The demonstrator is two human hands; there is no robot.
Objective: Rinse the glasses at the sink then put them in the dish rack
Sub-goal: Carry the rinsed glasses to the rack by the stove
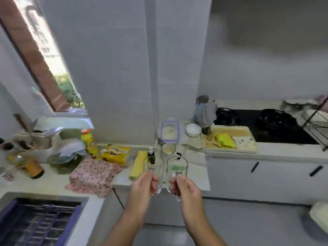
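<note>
The person holds two clear glasses, one in each hand, both to the right of the pink patterned cloth (92,174) and in the air in front of the counter edge. The left hand (143,185) has its fingers curled round the lower part of the left glass (154,167). The right hand (186,189) grips the right glass (177,169) in the same way, low on its body. The two glasses are very near each other, almost touching. A curved piece of glass shows by the fingers and may be a handle, but the blur does not let me be sure. I judge the glasses to be light, stiff and fragile, and slippery once they are wet, so a full grip around the body or through a handle is safer than a pinch at the rim, and they should not knock together. The sink (53,200) lies to the left of the cloth and nearer to the person, with a purple-framed grid (44,222) inside it. Far to the right of the cloth stands a black wire rack (317,125), probably the dish rack. Rinsing is not yet begun.
</note>
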